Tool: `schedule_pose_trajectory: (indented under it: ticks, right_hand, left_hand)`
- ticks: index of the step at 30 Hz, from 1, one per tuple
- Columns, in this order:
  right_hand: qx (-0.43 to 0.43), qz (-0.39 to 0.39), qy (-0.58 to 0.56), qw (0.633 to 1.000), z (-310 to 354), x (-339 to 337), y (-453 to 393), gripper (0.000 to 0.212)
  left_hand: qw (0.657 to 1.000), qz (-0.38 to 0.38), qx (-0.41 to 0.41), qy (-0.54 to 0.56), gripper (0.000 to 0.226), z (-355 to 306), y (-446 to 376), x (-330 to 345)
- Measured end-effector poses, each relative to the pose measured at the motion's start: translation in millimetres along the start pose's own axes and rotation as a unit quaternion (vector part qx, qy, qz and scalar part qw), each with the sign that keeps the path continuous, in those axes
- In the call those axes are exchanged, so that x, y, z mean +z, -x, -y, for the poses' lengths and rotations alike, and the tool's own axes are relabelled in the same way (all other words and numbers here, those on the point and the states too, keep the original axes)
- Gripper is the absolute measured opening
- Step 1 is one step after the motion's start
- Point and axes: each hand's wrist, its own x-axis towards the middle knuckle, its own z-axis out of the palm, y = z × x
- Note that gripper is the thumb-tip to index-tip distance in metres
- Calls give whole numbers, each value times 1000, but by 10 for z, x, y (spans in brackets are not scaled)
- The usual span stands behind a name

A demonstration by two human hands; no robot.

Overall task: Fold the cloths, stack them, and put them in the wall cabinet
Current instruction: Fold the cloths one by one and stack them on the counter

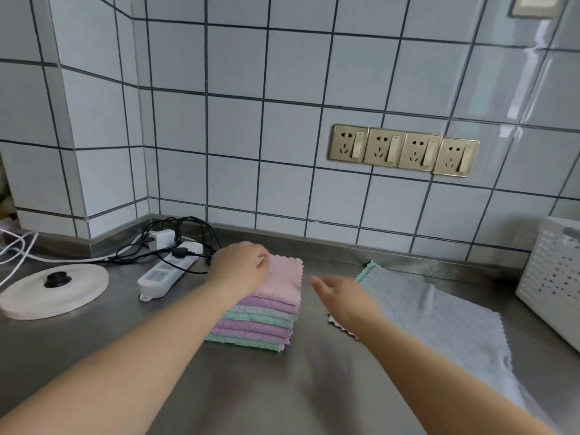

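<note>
A stack of several folded cloths (266, 321) in pink, purple and green sits mid-counter, a pink one (284, 281) on top. My left hand (240, 268) rests flat on the left part of that top cloth. My right hand (340, 296) hovers just right of the stack with relaxed fingers, holding nothing. An unfolded pale grey-blue cloth (439, 318) lies spread to the right, with a green cloth's corner (366, 272) peeking out beneath it. No wall cabinet is in view.
A white power strip (166, 271) with black cables and a charger lies left of the stack. A round white kettle base (53, 290) sits at far left. A white perforated basket (552, 277) stands at the right edge. Wall sockets (403, 150) are on the tiles.
</note>
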Motion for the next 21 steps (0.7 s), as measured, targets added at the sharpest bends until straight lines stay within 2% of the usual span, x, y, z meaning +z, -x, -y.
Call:
schedule_pose_trajectory:
  ticks: [4,10,14,17,21]
  right_hand:
    - [3,6,38,999,-371,-340,200,41]
    - [20,57,139,988,-1201,-604,576,28]
    - [9,61,184,981,-1539,-571,777,26]
    - [-24,33,176,984,-1638,-531,834,25]
    - [-22,-12,163,986,-1679,-470,826,19]
  left_hand:
    - [993,21,116,13,26,-546,24,80]
    - [962,139,225,63,27,-1271,209,714]
    - [944,212,231,101,26,-1501,362,1139]
    - [951,190,215,112,25,-1563,389,1313]
    - [957,181,200,105,26,-1597,366,1342]
